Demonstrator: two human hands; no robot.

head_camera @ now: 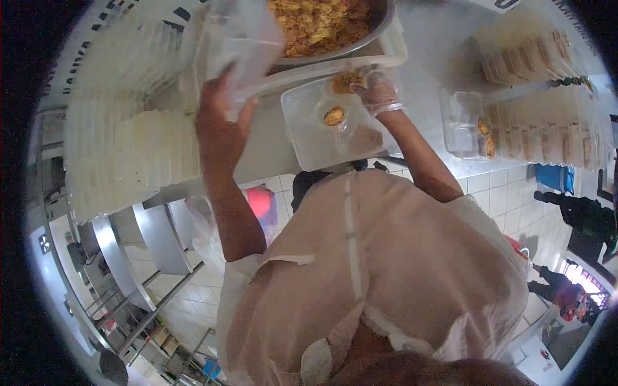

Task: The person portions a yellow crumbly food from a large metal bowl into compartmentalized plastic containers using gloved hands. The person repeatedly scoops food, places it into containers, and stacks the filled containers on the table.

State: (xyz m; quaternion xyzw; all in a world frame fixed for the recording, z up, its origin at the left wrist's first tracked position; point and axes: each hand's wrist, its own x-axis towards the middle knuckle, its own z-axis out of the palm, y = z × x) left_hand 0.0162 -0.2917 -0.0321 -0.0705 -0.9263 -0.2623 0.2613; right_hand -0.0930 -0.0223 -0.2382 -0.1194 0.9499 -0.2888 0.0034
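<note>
My bare left hand (223, 123) holds a clear plastic container (241, 48), blurred, beside a large metal bowl (381, 29) of chopped yellow-brown food (323, 26). A clear plastic glove covers my right hand (379, 89). Its fingers touch a brown clump of food (346, 83) at the upper edge of a translucent compartment tray (314, 144). One golden-brown piece of food (334, 116) lies in the middle of that tray, which sits near the table edge in front of me. Whether my right fingers grip the clump is hard to tell.
Tall stacks of plastic containers (130, 159) stand at the left. Filled containers (545, 130) are stacked at the right, beside an open one (461, 125) with food pieces. The bowl rests in a whitish tray (398, 48) on the metal table (260, 154). People stand in the lower right background.
</note>
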